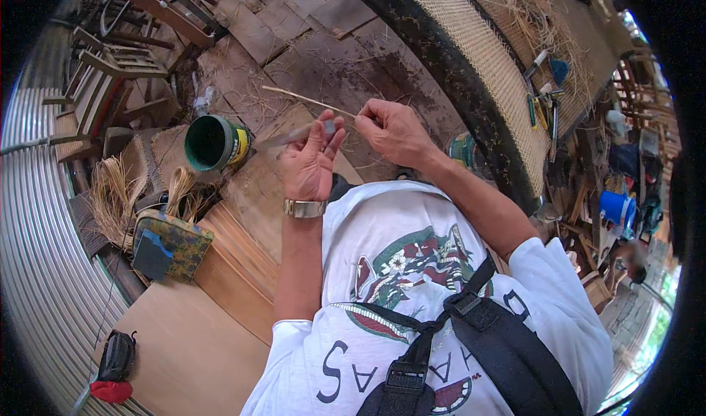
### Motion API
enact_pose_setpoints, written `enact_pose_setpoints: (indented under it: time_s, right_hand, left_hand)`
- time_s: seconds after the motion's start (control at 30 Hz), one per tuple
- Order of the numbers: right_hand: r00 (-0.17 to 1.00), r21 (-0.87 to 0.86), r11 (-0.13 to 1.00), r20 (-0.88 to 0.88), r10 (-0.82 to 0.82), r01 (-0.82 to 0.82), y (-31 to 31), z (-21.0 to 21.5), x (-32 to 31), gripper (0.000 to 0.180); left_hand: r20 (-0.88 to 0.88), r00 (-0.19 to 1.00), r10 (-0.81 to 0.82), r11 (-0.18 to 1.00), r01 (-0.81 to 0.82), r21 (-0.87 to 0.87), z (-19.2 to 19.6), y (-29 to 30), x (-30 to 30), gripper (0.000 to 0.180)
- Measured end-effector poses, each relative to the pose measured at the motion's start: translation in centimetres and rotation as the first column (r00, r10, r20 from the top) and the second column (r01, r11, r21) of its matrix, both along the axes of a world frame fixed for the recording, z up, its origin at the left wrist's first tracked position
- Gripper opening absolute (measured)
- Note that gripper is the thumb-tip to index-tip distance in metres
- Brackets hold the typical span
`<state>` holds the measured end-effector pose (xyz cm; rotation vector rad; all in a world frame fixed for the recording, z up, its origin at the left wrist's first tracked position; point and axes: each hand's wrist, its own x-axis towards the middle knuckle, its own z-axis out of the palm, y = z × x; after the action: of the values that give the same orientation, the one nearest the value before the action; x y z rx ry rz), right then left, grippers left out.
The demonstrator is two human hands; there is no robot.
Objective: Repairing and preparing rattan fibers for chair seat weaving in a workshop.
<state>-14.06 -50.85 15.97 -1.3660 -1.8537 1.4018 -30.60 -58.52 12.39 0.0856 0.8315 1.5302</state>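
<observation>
My left hand is turned palm up with its fingers curled around what looks like a knife. The slightly blurred blade points left, toward a green bucket. Just to the right, my right hand is closed in a pinch on a thin, pale cane strip. That strip stretches left and away from me, passing just beyond my left fingertips. I cannot tell whether the blade touches it. Both hands are held in front of my body above the floor.
A dark-framed woven cane panel curves along the right, carrying loose fibres and hand tools. At left are the green bucket, fibre bundles, a worn tin and wooden chairs. Another green bucket sits beside the frame.
</observation>
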Motion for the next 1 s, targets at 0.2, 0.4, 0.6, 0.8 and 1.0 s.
enact_pose_setpoints:
  time_s: [0.2,0.4,0.6,0.8,1.0]
  right_hand:
    - [1.000,-0.010,1.000,-0.011,-0.022,0.022,-0.1,-1.4,0.0,0.021]
    - [0.985,-0.112,0.993,-0.166,-0.055,0.036,-0.5,-2.8,-0.3,0.024]
    - [0.977,-0.296,0.955,-0.204,-0.060,-0.003,-1.5,-2.6,0.4,0.022]
    - [0.960,-0.370,0.929,-0.260,-0.099,-0.004,-1.3,-3.3,0.1,0.021]
    - [0.970,-0.354,0.934,-0.237,-0.047,-0.041,-2.0,-4.1,0.5,0.022]
  left_hand:
    - [-0.037,0.999,0.019,0.998,-0.017,0.063,-0.9,2.5,1.5,0.022]
    - [-0.086,0.995,0.044,0.999,-0.045,-0.009,-2.0,3.8,2.0,0.017]
    - [-0.157,0.976,0.150,0.988,-0.153,-0.013,-2.1,4.7,1.0,0.016]
    - [-0.022,0.997,0.075,0.996,-0.076,-0.045,-1.4,4.3,1.8,0.014]
    - [-0.270,0.939,0.211,0.976,-0.216,0.008,-2.5,4.8,1.5,0.016]
